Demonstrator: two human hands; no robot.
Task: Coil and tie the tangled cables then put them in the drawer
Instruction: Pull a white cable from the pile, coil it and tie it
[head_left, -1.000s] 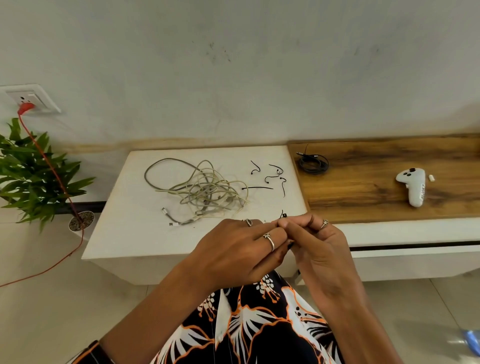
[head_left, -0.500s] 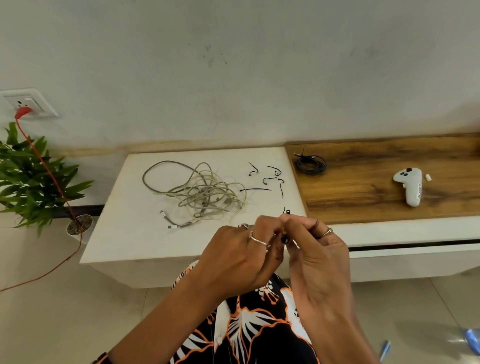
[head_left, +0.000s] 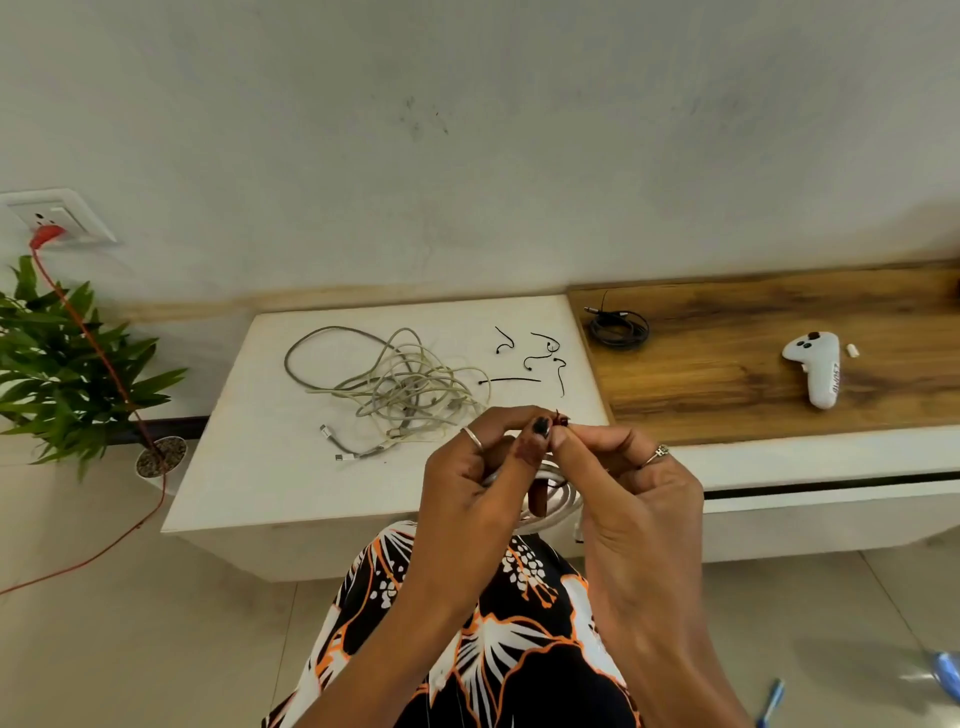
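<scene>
My left hand (head_left: 485, 467) and my right hand (head_left: 631, 483) meet in front of the white table (head_left: 249, 467), holding a coiled white cable (head_left: 558, 499) between them. The fingertips of both hands pinch a thin black tie (head_left: 561, 418) at the top of the coil. A tangle of pale cables (head_left: 400, 387) lies on the table behind my hands. Several loose black ties (head_left: 530, 358) lie to its right. A coiled black cable (head_left: 618, 330) rests on the wooden top (head_left: 753, 374). The drawer front (head_left: 831, 512) sits below the wooden top, at the right.
A white handheld controller (head_left: 818, 369) with a small white piece (head_left: 852, 351) beside it lies on the wooden top. A potted plant (head_left: 67, 374) stands at the left, with a red cord (head_left: 98, 353) plugged into a wall socket (head_left: 57, 215). A blue pen (head_left: 771, 701) lies on the floor.
My hands have lifted slightly and parted a little, so the white coil now shows between them. The black tie is pinched higher at the fingertips.
</scene>
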